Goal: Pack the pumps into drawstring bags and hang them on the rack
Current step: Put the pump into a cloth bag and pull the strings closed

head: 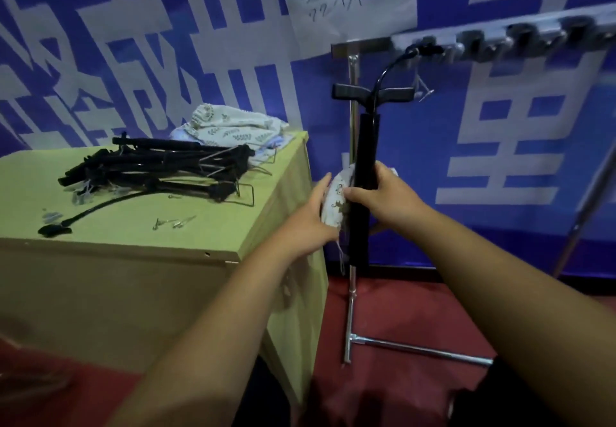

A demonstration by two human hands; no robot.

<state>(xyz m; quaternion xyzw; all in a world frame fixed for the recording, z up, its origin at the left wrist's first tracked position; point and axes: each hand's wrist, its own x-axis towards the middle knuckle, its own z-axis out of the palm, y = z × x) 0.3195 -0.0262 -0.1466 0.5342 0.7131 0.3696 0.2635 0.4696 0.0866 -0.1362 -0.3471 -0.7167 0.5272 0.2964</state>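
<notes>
In the head view, the right hand is clenching the barrel of 1 black pump, keeping it upright in the air with its T-handle on top, just in front of the rack post on the right. The left hand is grasping a bunched printed bag and pressing it against the barrel's left side. The bag is not yet covering the pump, so the bagging step seems to be only starting. Next, the bag's mouth probably needs opening and drawing over 1 end of the pump before any hanging. On the table to the left, spare pumps are lying in a heap, with spare bags piled at its far edge.
</notes>
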